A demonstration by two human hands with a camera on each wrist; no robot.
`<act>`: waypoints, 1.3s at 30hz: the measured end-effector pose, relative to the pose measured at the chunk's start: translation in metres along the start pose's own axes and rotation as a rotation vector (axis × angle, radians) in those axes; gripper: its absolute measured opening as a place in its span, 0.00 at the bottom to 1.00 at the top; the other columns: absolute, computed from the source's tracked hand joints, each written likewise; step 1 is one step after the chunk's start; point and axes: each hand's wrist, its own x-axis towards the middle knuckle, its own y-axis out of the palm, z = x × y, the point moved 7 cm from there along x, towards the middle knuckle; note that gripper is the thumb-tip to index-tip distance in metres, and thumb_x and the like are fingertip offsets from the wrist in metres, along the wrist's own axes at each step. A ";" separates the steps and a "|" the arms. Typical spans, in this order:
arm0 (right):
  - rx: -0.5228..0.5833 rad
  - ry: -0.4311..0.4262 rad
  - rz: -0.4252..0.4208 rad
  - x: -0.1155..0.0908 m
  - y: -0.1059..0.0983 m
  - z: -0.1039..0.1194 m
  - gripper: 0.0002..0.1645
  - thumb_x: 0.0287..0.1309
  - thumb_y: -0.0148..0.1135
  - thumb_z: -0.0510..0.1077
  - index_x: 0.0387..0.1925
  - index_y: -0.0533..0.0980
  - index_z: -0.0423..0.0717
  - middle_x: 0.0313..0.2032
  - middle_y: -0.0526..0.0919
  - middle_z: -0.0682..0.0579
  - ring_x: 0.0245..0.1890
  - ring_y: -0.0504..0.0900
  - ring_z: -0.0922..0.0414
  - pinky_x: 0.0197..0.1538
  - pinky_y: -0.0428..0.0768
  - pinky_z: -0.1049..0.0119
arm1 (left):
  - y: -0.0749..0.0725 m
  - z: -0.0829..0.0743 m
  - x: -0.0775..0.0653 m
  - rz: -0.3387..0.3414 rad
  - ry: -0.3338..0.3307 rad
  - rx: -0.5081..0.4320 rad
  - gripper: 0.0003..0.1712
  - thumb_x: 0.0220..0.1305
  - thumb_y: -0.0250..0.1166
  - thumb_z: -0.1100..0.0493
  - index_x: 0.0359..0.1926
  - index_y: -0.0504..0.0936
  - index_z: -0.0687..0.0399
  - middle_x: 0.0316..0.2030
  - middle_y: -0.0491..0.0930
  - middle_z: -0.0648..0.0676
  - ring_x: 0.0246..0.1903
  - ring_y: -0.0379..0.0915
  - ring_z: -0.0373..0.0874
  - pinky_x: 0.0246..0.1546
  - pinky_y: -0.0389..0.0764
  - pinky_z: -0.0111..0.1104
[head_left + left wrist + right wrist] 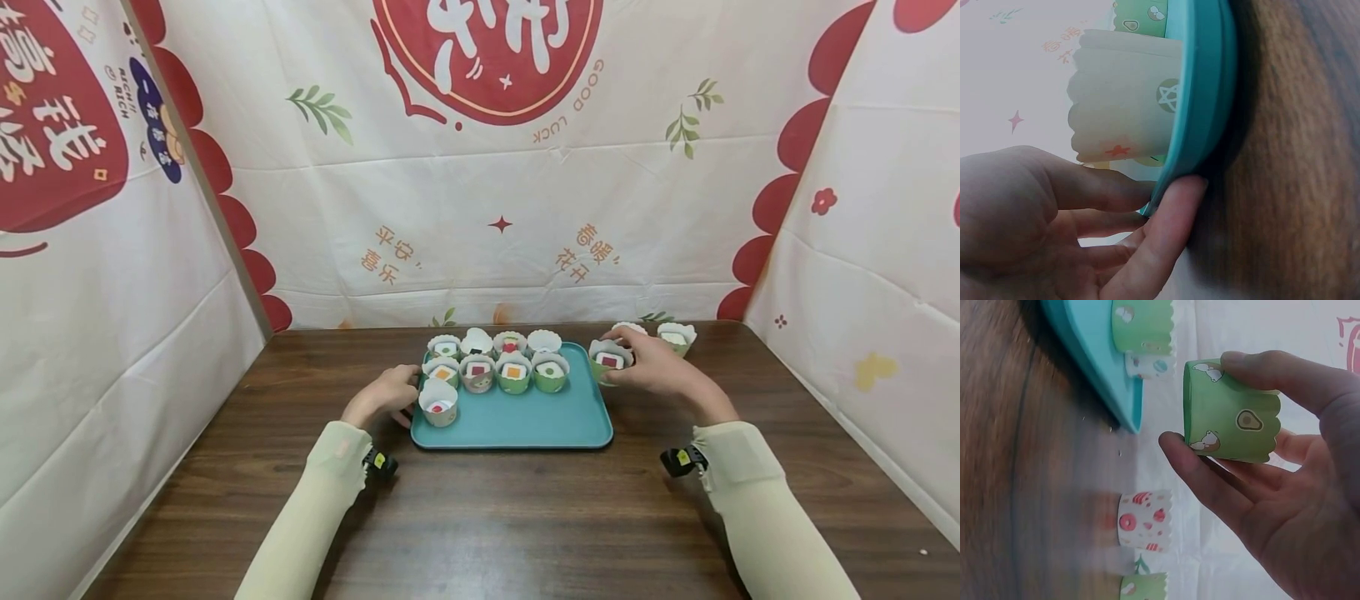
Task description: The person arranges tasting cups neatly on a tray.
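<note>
A green paper baking cup [1232, 415] is held between the thumb and fingers of my right hand [660, 364], raised off the table just right of the tray. From above, a white block with a dark red square shows inside it. My left hand [386, 393] pinches the left rim of the teal tray [517, 421], thumb and fingers on either side of the edge. Two rows of filled paper cups [513, 377] stand along the tray's back. One more pale cup [438, 403] stands in front of them at the left, close to my left hand.
On the brown wooden table [495, 517], beyond my right hand, stand a green cup [677, 335] and a white cup with red prints [1144, 520]. A printed white cloth [480, 208] hangs behind the table and along both sides.
</note>
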 end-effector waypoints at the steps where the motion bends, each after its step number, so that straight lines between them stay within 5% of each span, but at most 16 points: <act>1: -0.009 -0.007 -0.002 0.000 0.000 0.003 0.37 0.59 0.75 0.51 0.65 0.70 0.46 0.61 0.78 0.34 0.50 0.80 0.45 0.48 0.85 0.53 | 0.000 0.000 0.000 -0.001 0.001 0.001 0.37 0.69 0.49 0.69 0.79 0.57 0.66 0.65 0.71 0.71 0.42 0.82 0.54 0.32 0.91 0.40; 11: 0.025 -0.059 0.004 0.001 0.008 0.025 0.36 0.59 0.75 0.52 0.63 0.71 0.45 0.57 0.80 0.38 0.49 0.80 0.48 0.50 0.81 0.56 | 0.000 -0.001 0.000 -0.001 0.000 0.007 0.37 0.70 0.49 0.69 0.79 0.56 0.66 0.65 0.72 0.71 0.42 0.82 0.54 0.32 0.91 0.40; 32: -0.051 -0.174 0.073 0.011 0.044 0.067 0.36 0.58 0.75 0.50 0.64 0.72 0.45 0.61 0.80 0.36 0.60 0.80 0.39 0.56 0.81 0.42 | -0.001 0.000 0.001 0.010 0.003 0.016 0.37 0.70 0.47 0.68 0.79 0.57 0.65 0.68 0.70 0.71 0.39 0.84 0.53 0.30 0.91 0.40; 39: -0.027 -0.209 0.089 0.015 0.057 0.080 0.35 0.57 0.75 0.49 0.64 0.72 0.46 0.61 0.81 0.40 0.61 0.80 0.42 0.58 0.81 0.44 | 0.000 -0.001 0.001 0.004 -0.011 0.019 0.37 0.70 0.48 0.68 0.79 0.57 0.64 0.68 0.70 0.70 0.40 0.83 0.53 0.30 0.91 0.40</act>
